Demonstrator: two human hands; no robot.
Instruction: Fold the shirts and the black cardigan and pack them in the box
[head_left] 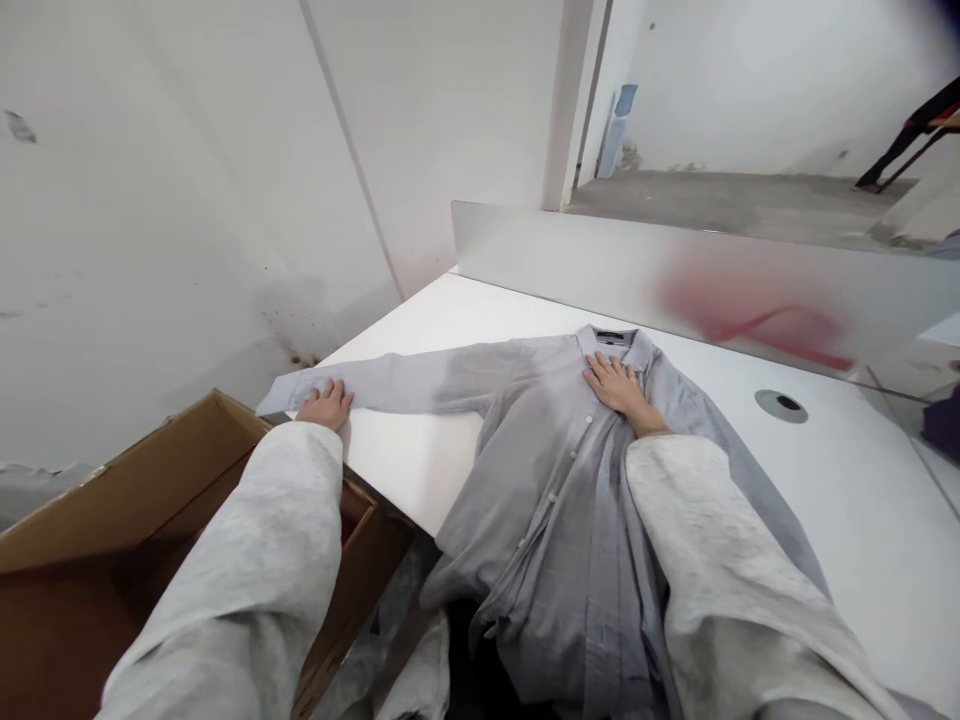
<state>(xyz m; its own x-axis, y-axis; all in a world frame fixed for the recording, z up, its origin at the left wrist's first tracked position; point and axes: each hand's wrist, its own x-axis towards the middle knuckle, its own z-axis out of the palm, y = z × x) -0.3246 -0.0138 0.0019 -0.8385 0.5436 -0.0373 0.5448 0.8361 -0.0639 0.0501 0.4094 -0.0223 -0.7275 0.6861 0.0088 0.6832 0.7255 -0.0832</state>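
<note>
A grey button-up shirt (517,450) lies front side up across the white table (405,450), its collar toward the far edge and its hem hanging over the near edge. One sleeve stretches out to the left, past the table's left edge. My left hand (325,404) rests flat on that sleeve near the cuff. Just below the collar, my right hand (616,385) lies with fingers spread on the upper front. The other sleeve runs down the right side, partly hidden by my right forearm. The shirt's front has loose folds along the buttons.
An open cardboard box (180,470) stands below the table's left edge. A frosted panel (570,250) borders the far side, with a blurred red shape behind it. A round cable hole (781,405) is in the tabletop at right. A white wall (187,200) rises at left.
</note>
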